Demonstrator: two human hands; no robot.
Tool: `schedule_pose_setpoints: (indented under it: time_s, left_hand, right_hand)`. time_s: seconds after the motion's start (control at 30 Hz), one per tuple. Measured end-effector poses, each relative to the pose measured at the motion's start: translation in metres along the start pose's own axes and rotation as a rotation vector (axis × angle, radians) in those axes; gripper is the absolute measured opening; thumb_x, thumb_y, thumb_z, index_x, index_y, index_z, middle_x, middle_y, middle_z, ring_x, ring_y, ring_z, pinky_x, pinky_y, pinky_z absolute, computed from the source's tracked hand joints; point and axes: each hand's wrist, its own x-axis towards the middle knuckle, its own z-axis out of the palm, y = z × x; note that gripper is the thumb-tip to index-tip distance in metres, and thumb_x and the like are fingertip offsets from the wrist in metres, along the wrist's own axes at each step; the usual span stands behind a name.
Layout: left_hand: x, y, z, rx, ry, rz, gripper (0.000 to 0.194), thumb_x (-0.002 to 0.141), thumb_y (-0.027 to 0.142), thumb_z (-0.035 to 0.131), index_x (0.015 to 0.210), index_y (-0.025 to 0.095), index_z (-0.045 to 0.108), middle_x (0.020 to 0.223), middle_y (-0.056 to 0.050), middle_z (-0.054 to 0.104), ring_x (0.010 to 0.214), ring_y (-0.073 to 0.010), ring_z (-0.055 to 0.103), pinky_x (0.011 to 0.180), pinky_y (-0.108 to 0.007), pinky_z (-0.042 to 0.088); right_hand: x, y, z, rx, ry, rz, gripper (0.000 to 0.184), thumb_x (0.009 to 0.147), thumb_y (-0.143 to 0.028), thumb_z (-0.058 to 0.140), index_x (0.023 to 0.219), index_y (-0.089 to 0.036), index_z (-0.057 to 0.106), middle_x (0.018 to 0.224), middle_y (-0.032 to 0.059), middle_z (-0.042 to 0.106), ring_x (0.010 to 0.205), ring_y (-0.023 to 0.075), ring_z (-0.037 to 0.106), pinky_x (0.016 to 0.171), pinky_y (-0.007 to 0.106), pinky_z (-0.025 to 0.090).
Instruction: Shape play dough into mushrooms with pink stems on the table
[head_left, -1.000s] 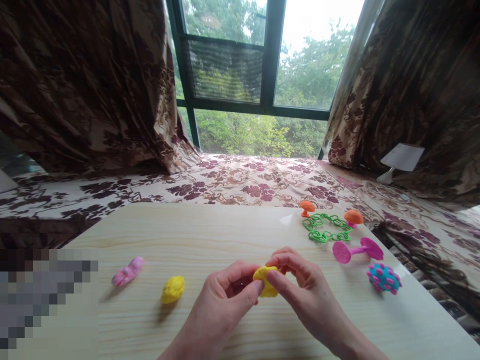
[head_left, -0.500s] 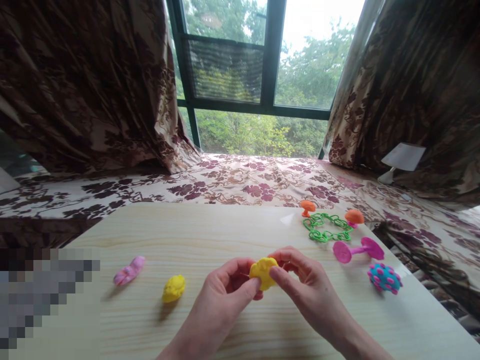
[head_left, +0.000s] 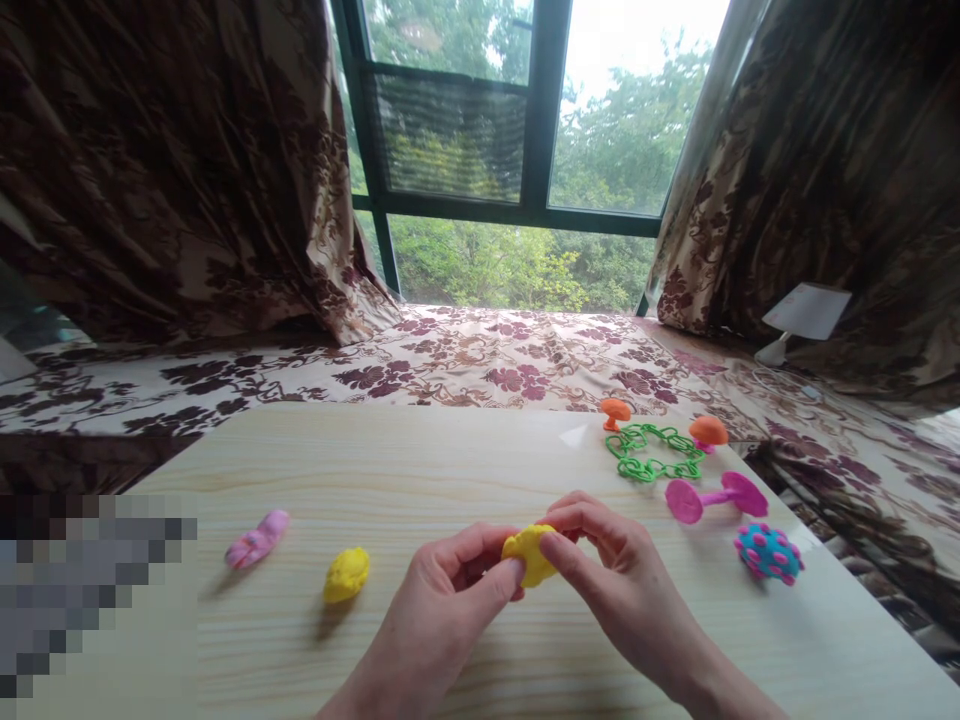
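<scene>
A flattened piece of yellow modelling clay (head_left: 531, 556) is pinched between my two hands above the table. My left hand (head_left: 457, 600) grips its left edge between thumb and fingers. On the opposite edge, the thumb and fingers of my right hand (head_left: 611, 565) press the clay. A second yellow clay lump (head_left: 347, 575) lies on the table to the left of my hands. Farther left is a pink clay piece (head_left: 257, 540) with mixed colours at one end.
On the right of the pale wooden table (head_left: 420, 460) lie a green clay chain ring (head_left: 622, 465), orange mushroom shapes (head_left: 616, 411), a pink dumbbell shape (head_left: 712, 497) and a blue lump with pink dots (head_left: 769, 553). A lamp (head_left: 806, 312) stands behind, on flowered cloth.
The yellow clay between my hands has tilted and sits slightly lower, its face looking narrower. Both hands keep their hold, with small shifts of the fingers.
</scene>
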Motion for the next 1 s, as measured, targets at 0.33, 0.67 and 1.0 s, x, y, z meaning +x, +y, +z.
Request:
schedule_pose_setpoints:
  time_s: [0.33, 0.67, 1.0]
  left_hand:
    - [0.0015, -0.0048, -0.0002, 0.016, 0.046, -0.036, 0.029, 0.076, 0.03, 0.06, 0.103, 0.023, 0.066, 0.083, -0.004, 0.067, 0.079, -0.0179, 0.058, 0.076, -0.031, 0.046]
    - [0.0002, -0.007, 0.0022, -0.008, 0.015, -0.008, 0.027, 0.076, 0.029, 0.061, 0.101, 0.02, 0.066, 0.086, -0.004, 0.066, 0.078, -0.0169, 0.058, 0.073, -0.03, 0.048]
    - [0.0022, -0.0017, 0.0005, -0.108, 0.029, -0.109, 0.03, 0.077, 0.032, 0.059, 0.101, 0.015, 0.064, 0.089, -0.008, 0.068, 0.082, -0.0201, 0.06, 0.075, -0.034, 0.049]
  right_hand:
    - [0.0018, 0.0035, -0.0004, -0.008, 0.006, 0.031, 0.011, 0.083, -0.029, 0.056, 0.087, -0.02, 0.061, 0.086, 0.0006, 0.058, 0.079, 0.0143, 0.052, 0.072, 0.027, 0.041]
    - [0.0017, 0.0041, 0.0026, 0.021, 0.029, -0.031, 0.014, 0.083, -0.027, 0.057, 0.085, -0.02, 0.068, 0.086, 0.003, 0.059, 0.084, 0.016, 0.055, 0.076, 0.027, 0.043]
    - [0.0014, 0.0066, -0.001, 0.017, -0.003, 0.079, 0.014, 0.085, -0.031, 0.052, 0.089, -0.02, 0.061, 0.081, 0.0003, 0.059, 0.077, 0.0148, 0.054, 0.07, 0.027, 0.042]
